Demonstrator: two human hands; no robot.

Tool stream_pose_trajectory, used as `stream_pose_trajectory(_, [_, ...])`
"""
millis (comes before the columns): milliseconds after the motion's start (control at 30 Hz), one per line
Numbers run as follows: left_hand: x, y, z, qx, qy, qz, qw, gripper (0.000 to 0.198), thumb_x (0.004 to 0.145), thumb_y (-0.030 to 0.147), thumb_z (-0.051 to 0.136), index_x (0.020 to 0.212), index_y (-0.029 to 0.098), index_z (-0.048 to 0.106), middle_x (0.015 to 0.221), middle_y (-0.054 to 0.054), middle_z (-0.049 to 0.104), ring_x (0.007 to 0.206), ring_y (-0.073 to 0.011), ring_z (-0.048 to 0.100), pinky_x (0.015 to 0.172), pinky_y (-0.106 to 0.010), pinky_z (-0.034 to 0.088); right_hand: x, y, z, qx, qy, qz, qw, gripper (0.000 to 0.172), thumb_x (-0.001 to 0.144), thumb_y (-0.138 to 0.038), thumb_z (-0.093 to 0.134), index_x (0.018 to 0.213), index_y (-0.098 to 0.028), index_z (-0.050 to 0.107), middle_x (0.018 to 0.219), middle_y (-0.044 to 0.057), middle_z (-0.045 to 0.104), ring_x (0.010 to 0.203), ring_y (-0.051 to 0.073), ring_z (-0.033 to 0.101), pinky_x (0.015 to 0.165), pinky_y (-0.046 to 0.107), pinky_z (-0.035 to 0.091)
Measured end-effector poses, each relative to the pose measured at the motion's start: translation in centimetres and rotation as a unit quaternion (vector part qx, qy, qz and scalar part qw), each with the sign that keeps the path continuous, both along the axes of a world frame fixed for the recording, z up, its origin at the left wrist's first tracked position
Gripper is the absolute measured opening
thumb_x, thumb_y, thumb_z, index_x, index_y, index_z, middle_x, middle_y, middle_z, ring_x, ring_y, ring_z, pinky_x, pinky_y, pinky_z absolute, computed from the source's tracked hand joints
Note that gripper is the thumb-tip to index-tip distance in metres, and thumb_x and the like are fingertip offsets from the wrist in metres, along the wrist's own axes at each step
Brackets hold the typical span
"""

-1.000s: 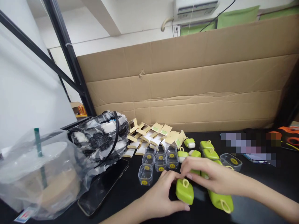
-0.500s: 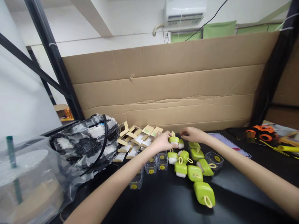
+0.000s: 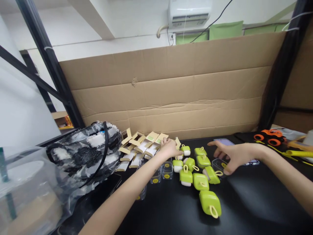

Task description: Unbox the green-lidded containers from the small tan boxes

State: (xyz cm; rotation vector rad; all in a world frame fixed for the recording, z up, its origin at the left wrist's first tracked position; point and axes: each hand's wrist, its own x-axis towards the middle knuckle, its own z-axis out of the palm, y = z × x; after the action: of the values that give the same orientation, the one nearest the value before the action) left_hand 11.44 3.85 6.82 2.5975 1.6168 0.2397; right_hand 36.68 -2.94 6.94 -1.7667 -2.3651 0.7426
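Several green-and-white cases with yellow loops, one of them large and nearest [image 3: 210,203], lie on the black table [image 3: 166,217]. My left hand [image 3: 169,148] is at the back of the group, its fingers bent over a case partly hidden beneath them; whether it grips that case is unclear. On the right, my right hand [image 3: 230,156] hovers with fingers spread over a clear plastic box [image 3: 218,164], holding nothing. More clear boxes with yellow stickers [image 3: 167,170] stand left of the cases. Open cardboard boxes [image 3: 137,140] are piled behind them.
A fluffy black-and-white bag [image 3: 90,153] and a clear plastic bag [image 3: 29,189] fill the left side. Behind my right hand lies a tablet [image 3: 223,142]. An orange toy car [image 3: 270,137] sits at the far right. A cardboard sheet [image 3: 171,91] walls off the back.
My right hand has moved right and nearer, from behind the cases to the clear box, and its fingers have spread. The case by my left hand is lower and more hidden. The view has shifted slightly.
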Motion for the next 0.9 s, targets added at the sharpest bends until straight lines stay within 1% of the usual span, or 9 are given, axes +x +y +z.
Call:
stream_pose_trajectory(100, [-1.7,-1.6,1.1,0.06,-0.056,-0.003,0.997,0.043,0.076,0.044,0.064,0.109,0.017,0.062,0.115,-0.012,0.062,0.12,-0.0354,0.045,0.101,-0.05,0.033,0.6,0.0,-0.6,-0.032,0.006,0.007,0.999,0.096,0.047,-0.021,0.075,0.135,-0.014,0.038,0.114,0.014,0.068,0.1,0.027,0.066,0.078,0.03,0.054])
stream_pose_trajectory(200, [-5.0,-3.6,2.1,0.122,-0.123,-0.021,0.985,0.033,0.078,0.037,0.062,0.104,0.018,0.063,0.111,-0.01,0.064,0.113,-0.0329,0.051,0.098,-0.047,0.038,1.4,0.1,-0.5,-0.021,0.0,0.008,1.0,0.067,0.054,-0.022,0.069,0.119,-0.018,0.053,0.106,0.011,0.07,0.098,0.029,0.065,0.08,0.034,0.053])
stream_pose_trajectory(267, [-7.7,-4.7,2.3,0.16,-0.17,-0.042,0.972,0.022,0.081,0.032,0.058,0.099,0.019,0.063,0.105,-0.008,0.065,0.105,-0.0266,0.056,0.094,-0.041,0.042,1.6,0.0,0.2,0.033,-0.006,-0.013,0.999,0.049,0.062,-0.028,0.066,0.109,-0.019,0.056,0.102,0.012,0.07,0.094,0.031,0.065,0.08,0.039,0.051])
stream_pose_trajectory(333, [-10.4,-5.7,1.9,0.195,-0.208,-0.07,0.956,0.016,0.086,0.03,0.052,0.095,0.021,0.061,0.101,-0.005,0.064,0.1,-0.0212,0.057,0.091,-0.037,0.044,0.7,-0.5,1.1,0.121,0.029,-0.022,0.992,0.044,0.069,-0.036,0.064,0.109,-0.021,0.053,0.101,0.011,0.069,0.09,0.03,0.065,0.079,0.038,0.05])
stream_pose_trajectory(433, [-13.7,-6.5,0.7,0.245,-0.249,-0.083,0.933,0.015,0.088,0.029,0.046,0.09,0.02,0.058,0.093,-0.005,0.062,0.094,-0.0201,0.057,0.087,-0.037,0.046,-3.5,-1.8,2.0,0.216,0.116,0.025,0.969,0.048,0.078,-0.049,0.058,0.117,-0.023,0.046,0.097,0.007,0.068,0.083,0.024,0.065,0.074,0.033,0.051])
stream_pose_trajectory(533, [-15.4,-7.1,-0.2,0.228,-0.245,-0.109,0.936,0.011,0.084,0.028,0.053,0.091,0.021,0.059,0.091,-0.004,0.06,0.09,-0.0191,0.058,0.083,-0.036,0.047,-10.2,-3.6,1.4,0.194,0.073,0.079,0.975,0.035,0.082,-0.054,0.052,0.097,-0.023,0.056,0.068,0.001,0.066,0.061,0.02,0.062,0.055,0.029,0.044])
stream_pose_trajectory(700, [-16.1,-7.9,0.0,0.112,-0.155,-0.186,0.964,0.046,0.065,0.049,0.077,0.101,0.024,0.063,0.109,-0.005,0.056,0.106,-0.0242,0.052,0.094,-0.04,0.044,-18.9,-5.7,-1.5,0.186,-0.018,0.069,0.98,0.042,0.072,-0.06,0.061,0.085,-0.02,0.058,0.067,0.006,0.068,0.06,0.025,0.064,0.051,0.03,0.037])
stream_pose_trajectory(800, [-16.1,-8.1,-0.1,0.089,-0.138,-0.195,0.967,0.067,0.053,0.055,0.082,0.11,0.026,0.061,0.122,-0.007,0.052,0.118,-0.0294,0.043,0.104,-0.047,0.035,-20.2,-6.0,-2.6,0.134,0.029,0.07,0.988,0.048,0.071,-0.061,0.063,0.09,-0.018,0.057,0.087,0.012,0.07,0.076,0.03,0.066,0.06,0.033,0.044])
stream_pose_trajectory(900, [-16.0,-7.9,-0.6,0.048,-0.125,-0.188,0.973,0.089,0.045,0.061,0.082,0.124,0.03,0.053,0.134,-0.008,0.042,0.127,-0.0335,0.034,0.11,-0.053,0.026,-19.7,-5.8,-3.3,0.091,0.108,0.105,0.984,0.046,0.066,-0.042,0.071,0.103,-0.019,0.055,0.101,0.01,0.068,0.086,0.027,0.064,0.069,0.032,0.047])
